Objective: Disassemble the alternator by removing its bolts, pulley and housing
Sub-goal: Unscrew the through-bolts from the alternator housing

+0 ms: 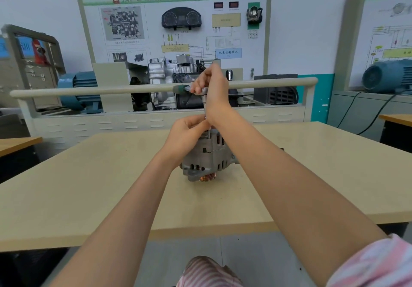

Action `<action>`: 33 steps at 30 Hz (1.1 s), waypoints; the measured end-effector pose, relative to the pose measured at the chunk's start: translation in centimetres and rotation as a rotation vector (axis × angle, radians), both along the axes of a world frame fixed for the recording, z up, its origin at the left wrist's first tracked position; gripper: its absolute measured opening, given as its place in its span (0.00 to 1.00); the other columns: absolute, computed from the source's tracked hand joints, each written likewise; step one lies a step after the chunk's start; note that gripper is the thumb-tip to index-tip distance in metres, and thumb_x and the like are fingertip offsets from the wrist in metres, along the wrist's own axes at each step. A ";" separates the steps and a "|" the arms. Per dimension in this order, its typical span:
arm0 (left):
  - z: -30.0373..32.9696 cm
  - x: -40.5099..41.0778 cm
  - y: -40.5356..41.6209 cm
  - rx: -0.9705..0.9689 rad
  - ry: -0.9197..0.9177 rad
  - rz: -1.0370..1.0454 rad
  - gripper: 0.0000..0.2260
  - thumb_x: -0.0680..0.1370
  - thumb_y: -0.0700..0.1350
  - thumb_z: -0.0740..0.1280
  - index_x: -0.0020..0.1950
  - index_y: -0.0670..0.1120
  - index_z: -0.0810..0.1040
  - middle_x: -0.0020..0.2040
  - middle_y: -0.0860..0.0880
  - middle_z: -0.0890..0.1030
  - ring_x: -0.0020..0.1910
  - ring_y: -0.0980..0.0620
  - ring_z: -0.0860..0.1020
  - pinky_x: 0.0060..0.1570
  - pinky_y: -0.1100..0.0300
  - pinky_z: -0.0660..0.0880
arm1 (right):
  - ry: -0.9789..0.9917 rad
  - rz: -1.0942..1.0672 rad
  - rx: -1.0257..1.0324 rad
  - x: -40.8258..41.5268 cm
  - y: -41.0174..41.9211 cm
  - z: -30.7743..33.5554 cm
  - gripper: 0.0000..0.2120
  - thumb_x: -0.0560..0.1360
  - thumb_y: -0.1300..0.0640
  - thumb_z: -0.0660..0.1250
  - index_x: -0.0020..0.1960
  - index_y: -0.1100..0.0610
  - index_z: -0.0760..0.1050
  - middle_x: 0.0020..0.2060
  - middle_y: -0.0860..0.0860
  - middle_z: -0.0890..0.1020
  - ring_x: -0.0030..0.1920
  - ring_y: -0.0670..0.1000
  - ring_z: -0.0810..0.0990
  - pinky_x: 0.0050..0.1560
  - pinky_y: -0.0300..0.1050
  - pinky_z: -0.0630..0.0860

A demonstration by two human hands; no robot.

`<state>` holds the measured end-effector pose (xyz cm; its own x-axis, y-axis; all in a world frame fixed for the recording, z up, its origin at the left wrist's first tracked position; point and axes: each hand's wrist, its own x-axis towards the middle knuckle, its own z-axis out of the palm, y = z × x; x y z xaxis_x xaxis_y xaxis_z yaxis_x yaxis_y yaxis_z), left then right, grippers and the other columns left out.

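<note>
**One alternator, one T-handle wrench, two hands**

The left hand [189, 128] pinches the wrench's shaft just above the single alternator [206, 155], which stands pulley-down near the middle of the beige table [89, 186]. The right hand [214, 88] curls around the T-handle wrench [181, 89] at its crossbar, its wrist hiding much of the shaft. Behind stand one training bench and two blue motors.

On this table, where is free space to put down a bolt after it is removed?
The table looks bare left of the alternator, beyond the left forearm, and right of it past the right forearm, except for a small metal part near the far right edge. The middle is crowded: both hands, left and right, work the T-handle wrench above the alternator.
</note>
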<state>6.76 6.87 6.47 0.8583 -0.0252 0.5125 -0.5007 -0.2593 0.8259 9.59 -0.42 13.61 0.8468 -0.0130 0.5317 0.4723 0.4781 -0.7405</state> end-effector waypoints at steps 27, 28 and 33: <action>0.0 0.3 -0.3 0.061 0.056 0.232 0.09 0.77 0.37 0.62 0.37 0.41 0.74 0.32 0.48 0.77 0.34 0.55 0.72 0.31 0.65 0.67 | -0.405 -1.099 -0.824 -0.7 1.1 -2.8 0.09 0.73 0.56 0.59 0.38 0.58 0.73 0.39 0.51 0.74 0.44 0.52 0.69 0.58 0.45 0.62; 0.0 0.2 -0.3 0.050 0.047 0.217 0.12 0.76 0.35 0.62 0.33 0.43 0.72 0.27 0.53 0.76 0.30 0.59 0.72 0.28 0.69 0.66 | -0.394 -1.031 -0.752 -0.8 1.0 -2.6 0.11 0.74 0.56 0.59 0.34 0.57 0.69 0.35 0.49 0.72 0.42 0.51 0.68 0.57 0.46 0.63; -0.1 -0.1 -0.5 0.037 -0.001 0.131 0.11 0.77 0.40 0.65 0.38 0.52 0.80 0.34 0.55 0.82 0.38 0.56 0.79 0.42 0.60 0.75 | -0.250 -0.572 -0.431 -0.9 0.6 -1.5 0.20 0.72 0.53 0.54 0.24 0.60 0.66 0.21 0.49 0.67 0.28 0.48 0.66 0.36 0.43 0.66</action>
<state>6.65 6.37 6.39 0.8548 0.0683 0.5145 -0.4617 -0.3529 0.8139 8.71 0.17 12.12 0.6242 -0.1610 0.7645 0.7380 -0.1994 -0.6446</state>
